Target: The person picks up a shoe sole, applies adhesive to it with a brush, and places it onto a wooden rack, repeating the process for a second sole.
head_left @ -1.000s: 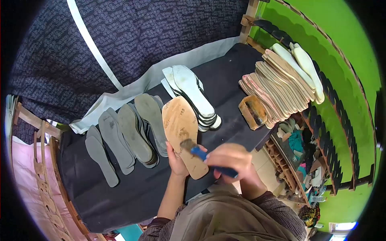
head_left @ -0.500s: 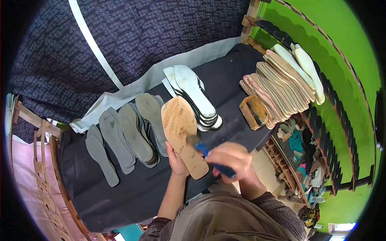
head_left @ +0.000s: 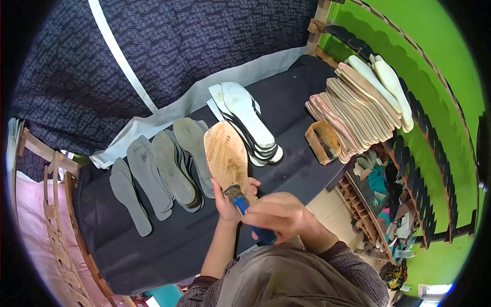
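A tan insole is held up over the black-covered table, its toe end pointing away from me. My left hand grips it around its narrower part, with the thumb on one edge and fingertips showing at the other. Closed around a blue-handled brush is my right hand. The brush's dark bristles touch the insole's face near the middle, and wet-looking streaks mark the surface there and toward the toe. The heel end is partly hidden behind the brush and my right hand.
Grey soles lie in overlapping rows to the left on the black cloth. Behind the insole is a pile of white soles. At right stand a stained cut-open container and a long stack of tan insoles. Racks of dark soles line the green wall.
The brush has moved down the insole from its right edge toward the heel, with my right hand shifting left and nearer to me. More left fingertips show at the insole's right edge.
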